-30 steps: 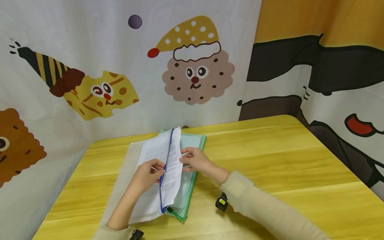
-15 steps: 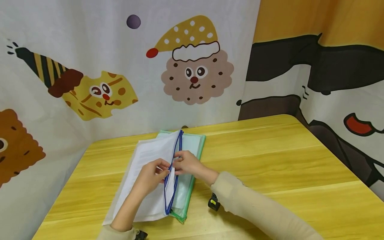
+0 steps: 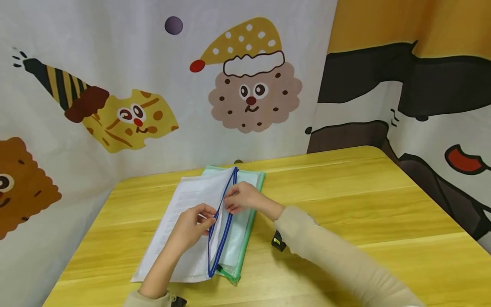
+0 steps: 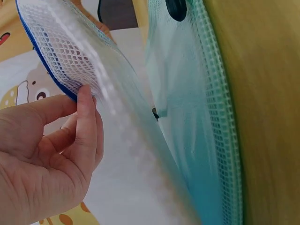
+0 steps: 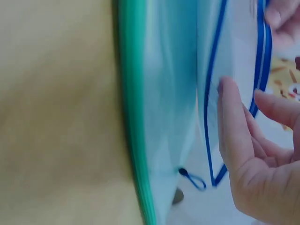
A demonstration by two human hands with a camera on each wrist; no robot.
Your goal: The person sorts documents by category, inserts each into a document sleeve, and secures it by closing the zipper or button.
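A clear mesh zip pouch with blue zip edging (image 3: 172, 260) stands partly raised, its mouth agape, with printed paper sheets (image 3: 182, 204) inside. My left hand (image 3: 193, 224) pinches one blue-edged lip between thumb and fingers; the left wrist view shows the fingertips (image 4: 85, 96) on that edge. At the mouth is my right hand (image 3: 245, 198). In the right wrist view its fingers (image 5: 234, 117) reach fairly straight into the opening against the far lip, thumb held apart, nothing pinched. Beneath lies a green-edged zip pouch (image 3: 243, 243).
The yellow wood-grain table (image 3: 345, 204) carries both pouches at its left side. Behind it hangs a white curtain (image 3: 145, 47) printed with cartoon biscuits. A dark zip pull (image 5: 183, 172) with a blue loop hangs at the pouch's end.
The paper, earlier sticking out past the zip with my right hand on it, now sits inside the pouch. The right hand has let go of it and shifted up along the mouth.
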